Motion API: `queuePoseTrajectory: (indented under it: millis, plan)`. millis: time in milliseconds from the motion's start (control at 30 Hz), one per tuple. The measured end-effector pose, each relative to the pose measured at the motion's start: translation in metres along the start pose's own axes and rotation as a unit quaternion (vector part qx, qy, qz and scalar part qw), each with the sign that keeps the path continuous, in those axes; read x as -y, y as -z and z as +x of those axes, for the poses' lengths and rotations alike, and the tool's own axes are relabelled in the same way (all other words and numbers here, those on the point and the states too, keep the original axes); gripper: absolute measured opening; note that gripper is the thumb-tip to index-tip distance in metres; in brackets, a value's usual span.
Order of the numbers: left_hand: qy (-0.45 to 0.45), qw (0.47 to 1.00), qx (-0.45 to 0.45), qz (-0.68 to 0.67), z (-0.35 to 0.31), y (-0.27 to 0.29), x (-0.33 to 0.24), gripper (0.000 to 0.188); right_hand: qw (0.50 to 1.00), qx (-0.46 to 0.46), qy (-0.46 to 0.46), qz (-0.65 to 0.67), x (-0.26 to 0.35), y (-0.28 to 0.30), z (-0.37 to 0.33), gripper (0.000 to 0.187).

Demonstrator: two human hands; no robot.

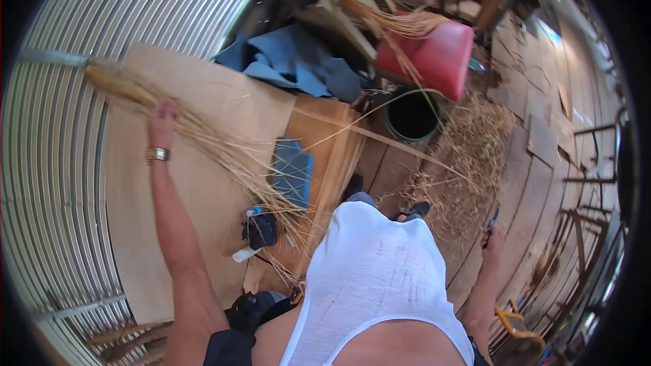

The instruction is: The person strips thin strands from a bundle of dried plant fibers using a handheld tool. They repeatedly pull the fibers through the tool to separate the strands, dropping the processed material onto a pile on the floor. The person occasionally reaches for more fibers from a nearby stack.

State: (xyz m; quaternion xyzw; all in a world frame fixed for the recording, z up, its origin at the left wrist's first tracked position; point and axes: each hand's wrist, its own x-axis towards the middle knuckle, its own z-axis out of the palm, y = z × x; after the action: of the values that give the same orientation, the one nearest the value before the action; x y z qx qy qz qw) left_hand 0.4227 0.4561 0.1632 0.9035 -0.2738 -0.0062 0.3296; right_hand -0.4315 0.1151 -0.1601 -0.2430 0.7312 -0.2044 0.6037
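Observation:
A long bundle of thin straw-coloured strips [213,146] runs slantwise across a pale wooden board on my left, bound-looking at its far end and fanned out nearer me. My left hand [163,125], with a watch on its wrist, lies over the bundle; its fingers look stretched across the strips, somewhat blurred. Out to the right and low, over the plank floor, my right hand [494,237] is closed round a small dark tool [493,218] with a metallic glint. Its exact kind is too small to make out.
A blue folded piece [291,173], a dark pouch [260,230] and a white tube [245,254] lie by the strips. Beyond are blue sheets [298,57], a red container [434,54] and a dark bucket [412,115]. Shavings [475,142] litter the floor. Corrugated metal [61,163] walls the left.

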Motion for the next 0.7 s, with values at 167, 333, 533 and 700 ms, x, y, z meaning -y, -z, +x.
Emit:
queuePoseTrajectory:
  millis: [167, 333, 533, 700]
  plan:
    - [0.069, 0.916, -0.395, 0.03, 0.046, 0.249, 0.043, 0.033, 0.995, 0.001, 0.005, -0.103, -0.057, -0.068, -0.029, 0.024]
    - [-0.027, 0.885, -0.375, 0.274, 0.048, 0.363, 0.098, 0.031, 0.958, 0.046, 0.043, -0.281, -0.071, -0.09, -0.022, 0.025]
    - [-0.016, 0.892, -0.381, 0.242, 0.06, 0.337, 0.133, 0.029, 0.909, 0.041, 0.144, -0.389, -0.03, -0.151, -0.037, 0.027]
    - [0.033, 0.865, -0.453, 0.211, 0.078, 0.351, 0.139, 0.02, 0.877, 0.072, 0.201, -0.431, -0.001, -0.194, -0.024, 0.027]
